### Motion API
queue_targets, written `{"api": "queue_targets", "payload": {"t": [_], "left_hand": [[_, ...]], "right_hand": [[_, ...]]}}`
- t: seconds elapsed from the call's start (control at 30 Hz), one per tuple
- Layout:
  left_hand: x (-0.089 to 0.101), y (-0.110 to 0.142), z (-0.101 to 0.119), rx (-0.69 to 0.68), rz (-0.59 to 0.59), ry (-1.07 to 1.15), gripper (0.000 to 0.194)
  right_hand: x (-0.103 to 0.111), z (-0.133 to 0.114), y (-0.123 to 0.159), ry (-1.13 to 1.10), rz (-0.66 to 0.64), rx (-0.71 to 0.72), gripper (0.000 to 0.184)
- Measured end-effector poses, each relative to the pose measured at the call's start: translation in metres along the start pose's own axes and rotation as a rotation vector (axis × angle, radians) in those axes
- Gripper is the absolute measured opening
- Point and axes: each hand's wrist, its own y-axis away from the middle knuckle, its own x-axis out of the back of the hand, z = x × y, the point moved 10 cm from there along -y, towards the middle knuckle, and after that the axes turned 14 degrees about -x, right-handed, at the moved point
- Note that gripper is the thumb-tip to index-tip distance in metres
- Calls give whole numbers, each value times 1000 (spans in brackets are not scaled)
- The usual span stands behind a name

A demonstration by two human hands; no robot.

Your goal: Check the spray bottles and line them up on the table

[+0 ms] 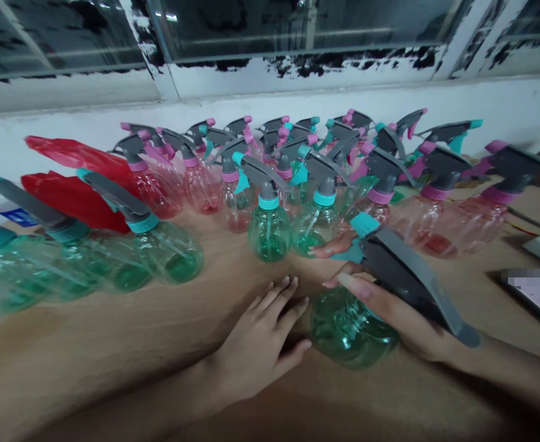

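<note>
A green plastic spray bottle [349, 328] lies tilted on the brown table [113, 344], its grey trigger head [408, 276] with a teal nozzle pointing up and to the right. My right hand [389, 307] is wrapped round the bottle's neck, under the grey head. My left hand [263, 341] rests flat on the table just left of the bottle, fingers stretched out and fingertips near its side.
Several green and pink spray bottles [270, 221] stand in rows toward the white wall [270, 104]. More green bottles [159, 245] lie at the left beside red plastic bags [71, 196]. A flat pale object [539, 294] sits at the right edge.
</note>
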Motion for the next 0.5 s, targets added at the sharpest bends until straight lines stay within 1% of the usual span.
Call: {"api": "queue_targets", "payload": {"t": [0.2,0.43,0.5], "left_hand": [[-2,0,0,2,-23,7,50],[-2,0,0,-2,-11,1,50],[-1,0,0,-4,-11,-11,50]], "right_hand": [[-1,9,0,-25,-32,-32,29],[1,7,0,-45,1,-24,30],[1,6,0,-45,-7,-22,30]]}}
